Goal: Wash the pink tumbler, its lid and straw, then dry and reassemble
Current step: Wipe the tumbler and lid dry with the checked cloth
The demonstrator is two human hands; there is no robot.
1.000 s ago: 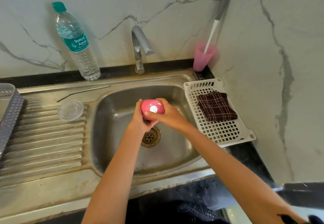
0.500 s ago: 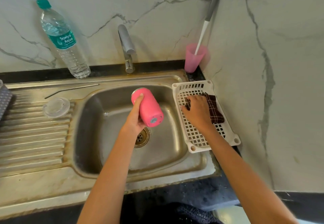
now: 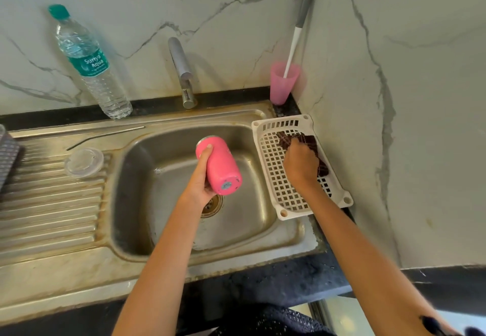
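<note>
- Pink tumbler (image 3: 219, 167) is held above the sink basin (image 3: 171, 217), tilted, with its base turned toward us and its mouth pointing away toward the tap (image 3: 181, 70). It hangs over the drain (image 3: 213, 205).
- Our left hand (image 3: 200, 180) has its grip clamped round the tumbler's side, one fingertip showing near the rim.
- Our right hand (image 3: 299, 164) reaches into the white plastic basket (image 3: 278, 191) just right of the basin, its grip closed on the dark checked cloth (image 3: 313, 142) bunched there.
- The clear lid (image 3: 84, 162) lies flat on the ribbed drainboard (image 3: 52, 204) left of the basin, and the thin metal straw (image 3: 105, 134) lies just behind it on the sink's back ledge.
- A water bottle (image 3: 89, 64) stands against the marble wall, and in the corner a pink cup (image 3: 284, 83) holds a long-handled brush (image 3: 297, 35).
- The black counter (image 3: 289, 275) carries the sink.
</note>
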